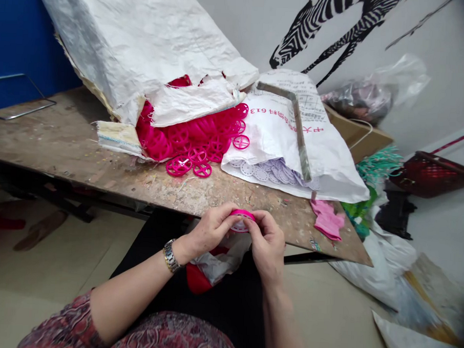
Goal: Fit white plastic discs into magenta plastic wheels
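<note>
Both hands meet over my lap, just off the table's front edge. Between them is a pink plastic ring [242, 213] with a pale, slotted disc [239, 225] against it. My left hand [210, 229] is closed, thumb and finger pinching the ring's left side. Opposite it, my right hand [267, 242] is closed on the right side, its thumb over the disc. Beyond them, many pink spoked rings [203, 137] spill from a torn white sack [153, 42]. Pale lilac discs [270, 170] show at the mouth of a flat white bag [268, 119].
A bent metal bar [301, 136] lies across the flat bag. Pink cloth [328, 219] rests near the right corner of the worn table [83, 142]. Farther right are a cardboard box [357, 130], a dark red basket [428, 175] and white sacks [369, 272] on the floor.
</note>
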Tool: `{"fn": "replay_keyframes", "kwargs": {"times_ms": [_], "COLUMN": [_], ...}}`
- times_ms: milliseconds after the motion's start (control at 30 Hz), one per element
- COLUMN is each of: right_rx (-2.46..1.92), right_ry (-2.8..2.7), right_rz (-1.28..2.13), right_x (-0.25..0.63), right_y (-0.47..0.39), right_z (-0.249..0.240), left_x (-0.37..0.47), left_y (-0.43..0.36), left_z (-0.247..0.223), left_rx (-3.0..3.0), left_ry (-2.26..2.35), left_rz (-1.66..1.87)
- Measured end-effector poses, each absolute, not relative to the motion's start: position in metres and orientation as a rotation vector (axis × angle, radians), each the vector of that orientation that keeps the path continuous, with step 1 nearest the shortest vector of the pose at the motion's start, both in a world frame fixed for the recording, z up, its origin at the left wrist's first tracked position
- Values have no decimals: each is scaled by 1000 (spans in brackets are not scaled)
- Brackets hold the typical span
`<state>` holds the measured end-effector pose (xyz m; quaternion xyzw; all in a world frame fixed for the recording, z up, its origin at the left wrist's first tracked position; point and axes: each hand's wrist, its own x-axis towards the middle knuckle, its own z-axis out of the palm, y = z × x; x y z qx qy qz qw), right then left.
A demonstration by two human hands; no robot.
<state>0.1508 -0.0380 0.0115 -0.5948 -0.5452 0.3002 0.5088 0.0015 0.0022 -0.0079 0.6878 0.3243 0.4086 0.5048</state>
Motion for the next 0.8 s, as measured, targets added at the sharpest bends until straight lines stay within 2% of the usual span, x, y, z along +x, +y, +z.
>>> {"fn": "replay_keyframes", "kwargs": {"times_ms": [133, 433, 567, 800], "right_rx": [-1450, -1394, -1362, -1340], "right_ry": [-1287, -1191, -1259, -1189], "right_rz": [719, 939, 932, 868], "right_x": [151, 163, 159, 152], "right_y": [-37, -31, -35, -37], "right_z": [7, -3, 0, -5], "left_x": [5, 1, 2, 5], "left_y": [1, 5, 4, 1], "left_z": [-9, -5, -13, -14], "left_rx": [1706, 1589, 1407, 1423], "left_ry": [843, 802, 782, 804], "left_rz": [1043, 728, 786, 887]}}
